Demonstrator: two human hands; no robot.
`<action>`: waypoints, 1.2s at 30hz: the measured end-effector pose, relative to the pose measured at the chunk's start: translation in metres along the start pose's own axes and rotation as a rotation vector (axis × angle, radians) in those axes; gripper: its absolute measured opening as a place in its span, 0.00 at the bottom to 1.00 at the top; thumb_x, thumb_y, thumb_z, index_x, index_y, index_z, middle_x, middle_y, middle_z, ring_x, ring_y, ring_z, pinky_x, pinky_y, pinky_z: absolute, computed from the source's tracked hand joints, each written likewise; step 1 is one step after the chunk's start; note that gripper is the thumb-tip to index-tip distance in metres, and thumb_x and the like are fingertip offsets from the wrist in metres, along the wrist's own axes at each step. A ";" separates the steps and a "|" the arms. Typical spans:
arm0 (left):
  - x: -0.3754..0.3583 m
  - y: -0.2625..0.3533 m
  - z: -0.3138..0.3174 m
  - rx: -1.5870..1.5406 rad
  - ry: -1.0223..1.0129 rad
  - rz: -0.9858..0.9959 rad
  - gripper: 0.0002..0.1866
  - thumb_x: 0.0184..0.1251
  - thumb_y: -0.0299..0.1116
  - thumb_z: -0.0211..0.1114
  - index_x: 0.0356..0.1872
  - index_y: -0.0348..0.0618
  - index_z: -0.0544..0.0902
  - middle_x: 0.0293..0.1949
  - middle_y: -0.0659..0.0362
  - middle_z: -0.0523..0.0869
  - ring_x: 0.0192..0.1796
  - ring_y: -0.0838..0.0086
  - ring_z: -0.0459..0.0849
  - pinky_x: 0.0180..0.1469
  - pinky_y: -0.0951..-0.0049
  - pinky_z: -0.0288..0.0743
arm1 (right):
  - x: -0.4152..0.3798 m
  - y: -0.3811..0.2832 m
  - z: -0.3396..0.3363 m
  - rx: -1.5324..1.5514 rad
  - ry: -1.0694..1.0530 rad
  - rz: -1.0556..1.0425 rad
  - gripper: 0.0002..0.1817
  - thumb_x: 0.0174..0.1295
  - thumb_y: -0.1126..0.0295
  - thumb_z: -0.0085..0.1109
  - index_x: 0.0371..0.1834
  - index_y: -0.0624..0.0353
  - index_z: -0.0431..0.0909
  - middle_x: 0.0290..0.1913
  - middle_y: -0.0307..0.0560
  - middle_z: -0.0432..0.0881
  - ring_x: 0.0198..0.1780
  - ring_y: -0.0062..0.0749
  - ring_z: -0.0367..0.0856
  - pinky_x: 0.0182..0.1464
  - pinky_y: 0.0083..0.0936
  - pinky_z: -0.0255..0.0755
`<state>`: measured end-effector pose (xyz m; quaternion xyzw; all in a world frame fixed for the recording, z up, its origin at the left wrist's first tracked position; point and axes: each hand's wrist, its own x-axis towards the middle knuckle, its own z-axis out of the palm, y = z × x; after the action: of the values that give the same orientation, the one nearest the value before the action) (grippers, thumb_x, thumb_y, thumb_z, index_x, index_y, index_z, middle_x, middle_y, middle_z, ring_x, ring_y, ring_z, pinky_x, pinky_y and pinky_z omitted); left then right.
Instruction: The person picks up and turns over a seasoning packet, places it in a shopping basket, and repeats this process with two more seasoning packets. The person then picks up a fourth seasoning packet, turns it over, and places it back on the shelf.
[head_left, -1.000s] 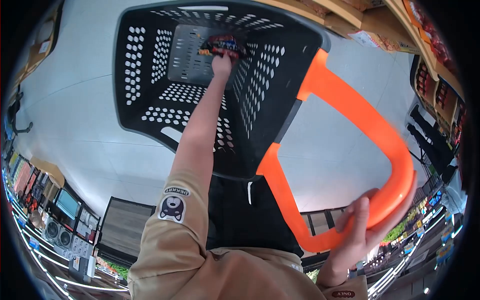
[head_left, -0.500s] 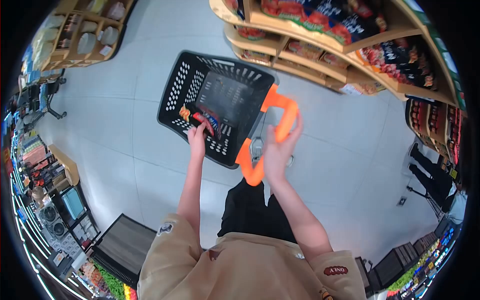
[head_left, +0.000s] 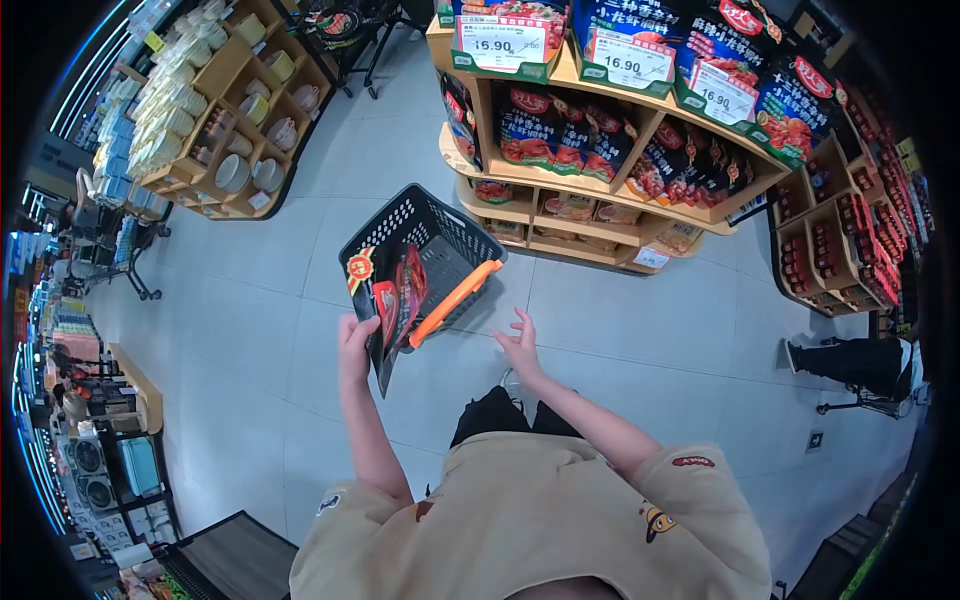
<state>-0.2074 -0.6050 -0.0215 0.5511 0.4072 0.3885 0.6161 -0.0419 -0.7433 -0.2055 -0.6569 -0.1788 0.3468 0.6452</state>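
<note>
My left hand point(head_left: 357, 347) is closed on the edge of a black food pouch point(head_left: 366, 305) with a gold badge and a red label, tilted over the near left side of the shopping basket. The black plastic basket point(head_left: 390, 215) has perforated walls and an orange handle point(head_left: 462, 298). Just right of the held pouch, a red and dark packet point(head_left: 407, 288) shows against the basket's inside. My right hand point(head_left: 520, 347) is empty, its fingers apart, a short way right of the handle and not touching it.
Ahead on the right stands a curved wooden shelf point(head_left: 600, 185) of seasoning pouches with price tags. A crockery shelf point(head_left: 235, 150) is at the far left, near a trolley point(head_left: 130, 265). Someone in dark trousers point(head_left: 850, 368) is at the right. A dark-topped stand point(head_left: 235, 560) is behind left.
My right hand has let go of the orange handle and drawn away. My left hand has brought the pouch toward me, over the basket's side. The view has tilted up, showing more shelf.
</note>
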 end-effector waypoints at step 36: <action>-0.044 -0.006 0.164 -0.730 -0.867 -0.515 0.41 0.58 0.64 0.34 0.60 0.36 0.57 0.58 0.49 0.66 0.58 0.60 0.68 0.59 0.61 0.61 | -0.064 -0.195 -0.147 0.495 -0.072 -0.236 0.17 0.58 0.73 0.51 0.50 0.63 0.63 0.45 0.46 0.74 0.43 0.27 0.75 0.45 0.24 0.72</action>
<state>-0.0704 -0.7056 -0.0148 0.2967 0.0805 0.0825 0.9480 0.0557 -0.8732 -0.0120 -0.4410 -0.1864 0.3256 0.8153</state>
